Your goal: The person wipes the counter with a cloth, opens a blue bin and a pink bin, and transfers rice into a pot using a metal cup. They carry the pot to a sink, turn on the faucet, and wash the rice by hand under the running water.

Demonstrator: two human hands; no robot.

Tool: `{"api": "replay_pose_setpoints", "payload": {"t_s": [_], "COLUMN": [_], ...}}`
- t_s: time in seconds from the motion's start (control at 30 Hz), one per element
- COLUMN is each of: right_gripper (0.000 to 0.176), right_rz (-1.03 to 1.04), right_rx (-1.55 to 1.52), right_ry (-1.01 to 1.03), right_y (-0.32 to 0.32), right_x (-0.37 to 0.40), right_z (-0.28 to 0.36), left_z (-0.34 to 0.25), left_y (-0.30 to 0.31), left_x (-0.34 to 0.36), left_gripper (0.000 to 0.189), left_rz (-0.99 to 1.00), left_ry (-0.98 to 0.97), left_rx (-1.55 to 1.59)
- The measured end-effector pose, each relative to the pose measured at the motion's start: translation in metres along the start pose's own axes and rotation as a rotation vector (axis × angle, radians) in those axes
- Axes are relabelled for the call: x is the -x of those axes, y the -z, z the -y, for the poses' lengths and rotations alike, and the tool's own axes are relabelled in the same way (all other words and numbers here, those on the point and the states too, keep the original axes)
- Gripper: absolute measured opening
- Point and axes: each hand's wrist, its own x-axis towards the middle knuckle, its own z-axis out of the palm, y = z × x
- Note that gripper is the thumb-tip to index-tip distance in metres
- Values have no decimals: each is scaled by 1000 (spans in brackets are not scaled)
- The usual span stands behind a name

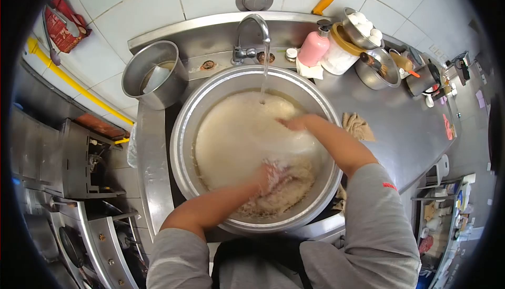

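Observation:
A large round metal pot (181, 147) sits in the sink, holding cloudy, whitish water. Pale grains that look like rice (284, 197) rise above the surface on the near side. My left hand (272, 177) is in this mound, with grains on its back; motion blur and the grains hide its fingers. Further back and to the right, my right hand (295, 123) dips into the water, its fingertips under the surface. From the curved faucet (254, 19), a stream runs into the far part of the pot.
A deep metal pot (179, 73) stands at the left. Along the back right are a pink pump bottle (314, 47), a white tub (336, 57), a bowl of eggs (350, 26) and a metal bowl (379, 81). A brown cloth (359, 127) lies on the steel counter (400, 131).

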Motion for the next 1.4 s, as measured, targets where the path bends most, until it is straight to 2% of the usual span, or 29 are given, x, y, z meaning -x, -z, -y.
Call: {"api": "replay_pose_setpoints", "payload": {"t_s": [0.07,0.13,0.17,0.23,0.27,0.3,0.33,0.4,0.43,0.5,0.57,0.63,0.67,0.73,0.83,0.87,0.93,1.0,1.07,1.13,1.2,1.3,1.4], "right_gripper": [62,59,58,55,53,53,54,53,50,44,38,33,30,30,32,32,34,40,52,59,62,74,67], "right_rz": [121,243,300,427,519,600,650,597,494,261,4,78,114,61,-204,-323,-564,-423,-271,-563,-908,-583,-215], "right_rx": [-56,-105,-116,-71,25,109,149,91,-2,-23,114,306,403,488,388,311,150,-159,-263,-70,105,-433,-973], "right_ry": [23,52,71,157,277,404,657,672,434,266,398,411,417,668,933,1000,1125,799,456,356,49,-195,69], "right_y": [-21,-48,-62,-90,-104,-118,-142,-157,-148,-161,-192,-178,-169,-206,-203,-187,-147,-108,-84,-71,-37,-42,-76], "right_x": [32,63,77,97,95,93,78,74,102,101,73,77,82,18,-20,-29,-47,-60,-95,-97,-14,-19,3], "right_z": [-11,-6,5,38,59,79,81,103,133,156,158,176,183,137,96,89,81,85,72,58,90,62,54], "left_z": [21,45,59,98,117,118,118,122,139,172,159,155,165,191,223,220,166,126,94,67,47,28,33], "left_y": [27,38,41,21,12,46,68,97,87,58,59,45,18,-48,-182,-206,-156,-135,-120,-104,-94,-87,-67], "left_x": [3,5,3,-10,-16,-8,10,42,46,52,67,77,75,69,52,54,62,62,60,53,45,27,-6], "left_gripper": [55,54,54,56,58,70,78,97,102,112,104,89,78,57,30,26,28,31,33,35,37,40,44], "left_rz": [279,374,371,148,38,129,78,-27,-118,-305,-89,113,184,276,345,449,538,560,512,415,260,-91,-534], "left_ry": [50,115,154,221,259,375,411,485,506,541,656,708,678,556,337,323,271,202,149,127,183,488,789], "left_rx": [33,-98,-148,-235,-269,-198,-122,27,116,288,239,192,178,169,210,279,287,324,407,532,720,1083,1517]}}
